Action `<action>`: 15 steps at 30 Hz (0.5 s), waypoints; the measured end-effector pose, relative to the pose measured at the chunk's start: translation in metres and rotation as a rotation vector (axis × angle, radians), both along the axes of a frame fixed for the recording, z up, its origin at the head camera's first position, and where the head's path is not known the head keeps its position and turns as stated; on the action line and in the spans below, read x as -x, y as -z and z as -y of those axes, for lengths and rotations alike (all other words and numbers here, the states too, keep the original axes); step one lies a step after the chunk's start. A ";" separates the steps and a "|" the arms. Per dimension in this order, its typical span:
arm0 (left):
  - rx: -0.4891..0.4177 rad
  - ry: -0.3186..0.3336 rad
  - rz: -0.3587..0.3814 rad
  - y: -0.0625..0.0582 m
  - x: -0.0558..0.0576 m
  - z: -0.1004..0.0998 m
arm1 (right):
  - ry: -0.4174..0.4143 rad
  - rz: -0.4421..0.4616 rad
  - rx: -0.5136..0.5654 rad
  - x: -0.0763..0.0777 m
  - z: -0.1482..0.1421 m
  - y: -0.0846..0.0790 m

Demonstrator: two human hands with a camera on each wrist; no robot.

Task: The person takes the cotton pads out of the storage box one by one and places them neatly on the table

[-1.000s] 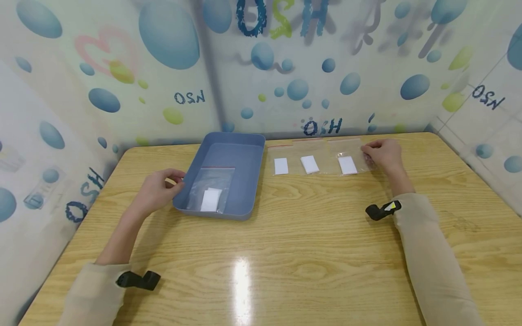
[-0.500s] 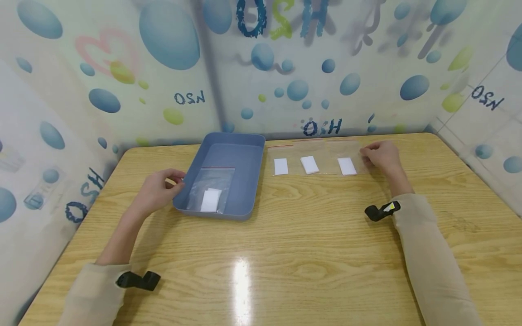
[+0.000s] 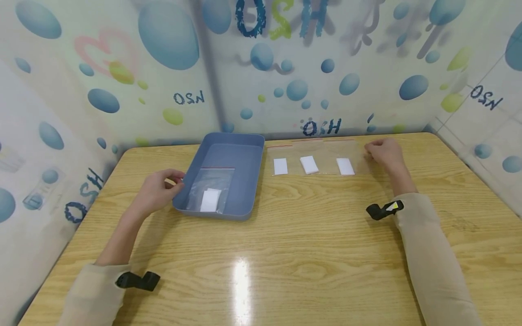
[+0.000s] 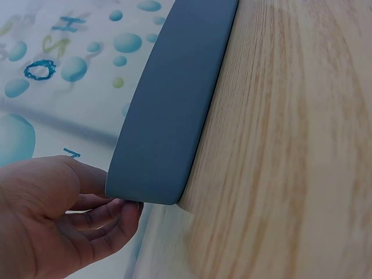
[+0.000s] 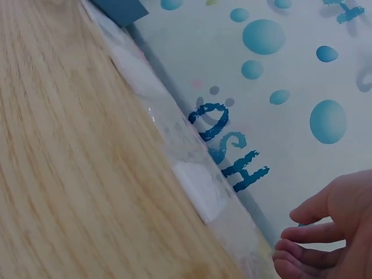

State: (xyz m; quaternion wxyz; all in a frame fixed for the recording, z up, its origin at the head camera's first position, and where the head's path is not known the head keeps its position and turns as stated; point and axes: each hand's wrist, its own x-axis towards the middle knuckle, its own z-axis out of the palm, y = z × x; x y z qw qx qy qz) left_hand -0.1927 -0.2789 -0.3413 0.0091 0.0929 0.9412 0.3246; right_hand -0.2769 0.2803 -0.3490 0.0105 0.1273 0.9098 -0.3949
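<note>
Head view: your L hand (image 3: 161, 192) pinches the tray (image 3: 234, 154) by its left rim, toward the near corner; left wrist view has the thumb over the rim, fingers curled outside. R hand (image 3: 386, 154) is by the right-end bag (image 3: 342, 148), fingers loosely bent, thumb & index apart, nothing seen btwn them; can't tell if a fingertip touches the bag. Three clear bags (image 3: 307, 148) lie flat in a row on the desk (image 3: 310, 253), along its back edge, R of the tray, each w/ white cards (image 3: 309, 165) low down & a red line up top. Another bag (image 3: 214, 179) lies in the tray, its cards toward you. Bags prob v. light, floppy & slippery, hard to get a nail under when flat; best take one by the red-line edge or a free corner. Cards look stiffer, prob weigh the bottom down. Tray looks rigid; rim's the best hold.
</note>
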 end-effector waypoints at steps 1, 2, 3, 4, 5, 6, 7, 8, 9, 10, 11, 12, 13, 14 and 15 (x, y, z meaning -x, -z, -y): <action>-0.001 0.000 0.001 0.000 0.000 0.000 | -0.002 -0.007 0.006 0.000 0.001 -0.001; -0.003 0.000 0.002 0.000 0.000 0.000 | -0.006 -0.012 0.016 0.000 0.002 -0.002; -0.004 -0.001 0.003 0.000 0.000 0.000 | -0.013 -0.022 0.024 0.000 0.002 -0.002; -0.005 -0.001 0.002 0.000 0.000 0.000 | -0.021 -0.032 0.033 0.000 0.003 -0.003; -0.005 0.000 0.002 0.000 0.000 0.000 | -0.027 -0.041 0.039 0.000 0.005 -0.003; -0.006 0.001 0.000 0.000 0.000 0.000 | -0.032 -0.050 0.046 0.000 0.006 -0.004; -0.007 0.000 0.000 0.000 -0.001 0.000 | -0.037 -0.058 0.051 0.001 0.008 -0.005; -0.006 0.000 0.000 0.000 -0.001 0.000 | -0.042 -0.065 0.058 0.001 0.009 -0.006; -0.007 0.000 0.000 0.000 -0.001 0.000 | -0.047 -0.074 0.065 0.001 0.011 -0.007; -0.007 0.001 -0.001 -0.001 -0.001 0.000 | -0.051 -0.082 0.075 0.001 0.013 -0.008; -0.006 0.001 -0.002 -0.001 -0.001 0.000 | -0.055 -0.088 0.083 0.001 0.015 -0.010; -0.006 0.001 -0.002 -0.001 -0.001 0.000 | -0.060 -0.095 0.092 0.000 0.017 -0.011; -0.007 0.001 -0.002 -0.001 -0.001 0.000 | -0.066 -0.100 0.097 0.000 0.018 -0.013; -0.007 0.001 -0.001 -0.001 -0.001 -0.001 | -0.074 -0.104 0.103 -0.001 0.020 -0.014; -0.007 0.001 0.000 -0.001 -0.001 -0.001 | -0.082 -0.110 0.112 -0.001 0.021 -0.016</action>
